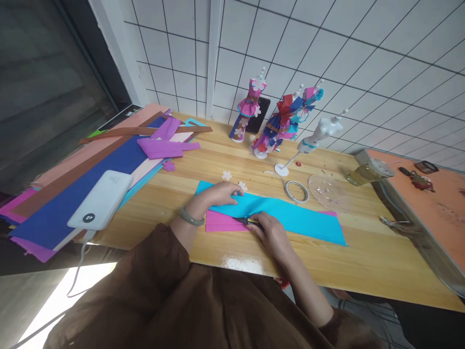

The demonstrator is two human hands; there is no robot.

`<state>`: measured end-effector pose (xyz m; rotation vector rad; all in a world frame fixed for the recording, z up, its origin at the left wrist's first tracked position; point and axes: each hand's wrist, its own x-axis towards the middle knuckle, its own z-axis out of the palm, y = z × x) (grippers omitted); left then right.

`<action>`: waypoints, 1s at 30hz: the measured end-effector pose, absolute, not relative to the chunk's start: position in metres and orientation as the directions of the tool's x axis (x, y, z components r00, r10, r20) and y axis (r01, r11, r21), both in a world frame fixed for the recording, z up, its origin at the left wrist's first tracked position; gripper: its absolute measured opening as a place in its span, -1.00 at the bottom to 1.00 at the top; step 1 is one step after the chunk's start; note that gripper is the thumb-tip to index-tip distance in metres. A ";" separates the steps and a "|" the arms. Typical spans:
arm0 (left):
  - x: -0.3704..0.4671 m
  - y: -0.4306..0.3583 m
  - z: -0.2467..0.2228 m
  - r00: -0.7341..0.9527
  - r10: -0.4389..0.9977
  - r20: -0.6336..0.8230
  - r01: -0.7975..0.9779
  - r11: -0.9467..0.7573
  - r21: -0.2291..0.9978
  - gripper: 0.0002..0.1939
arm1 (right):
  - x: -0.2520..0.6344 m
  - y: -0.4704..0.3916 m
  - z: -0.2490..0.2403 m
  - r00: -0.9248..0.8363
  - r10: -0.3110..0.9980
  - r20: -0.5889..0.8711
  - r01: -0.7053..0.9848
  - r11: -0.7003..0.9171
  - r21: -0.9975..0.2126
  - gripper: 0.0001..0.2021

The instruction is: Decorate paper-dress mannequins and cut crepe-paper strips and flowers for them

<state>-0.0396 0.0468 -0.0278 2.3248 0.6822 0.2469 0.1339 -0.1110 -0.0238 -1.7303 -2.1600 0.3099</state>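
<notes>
1. Two bare hands over the near middle of the wooden table [363, 271]. Right hand [268, 232] is the nearer: fingers wrapped round the handles of dark scissors [242, 221], tips to the left. Whether the blades part, cannot tell. Likely light; handles are the only sound hold.
2. Pink sheet [225, 223]: lies flat on the table, partly beneath the blue one, bare at the near left, a sliver showing at the far right. Looks thin and limp. Better pressed flat at its near left corner than lifted.
3. Blue sheet [308, 220]: long, spread left to right across the pink. Low ripples mid-length suggest soft, light stuff, apt to crease and slip on the layer below. Best steadied with flat fingertips at the left end and far edge, clear of the blades; right end lies unheld.
4. Left hand [220, 194]: over the blue sheet's left end, fingers bent, pointing right. Pinching or merely resting, cannot tell.
5. Just beyond, two white flower cut-outs [226, 175]: seemingly flimsy, to be taken by a petal.
6. Farther right, tape roll [306, 198]: firm ring, gripped by its rim.
</notes>
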 end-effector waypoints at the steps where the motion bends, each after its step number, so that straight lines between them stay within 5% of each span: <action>1: -0.040 0.047 -0.028 0.844 0.537 -0.013 0.405 -0.622 0.670 -0.63 | 0.134 -0.111 -0.023 -0.191 0.973 0.133 0.894 0.228 -0.387 -0.72; 30: -0.039 0.050 -0.036 0.850 0.527 -0.002 0.391 -0.628 0.673 -0.63 | 0.115 -0.103 -0.022 -0.196 0.971 0.134 0.897 0.233 -0.377 -0.70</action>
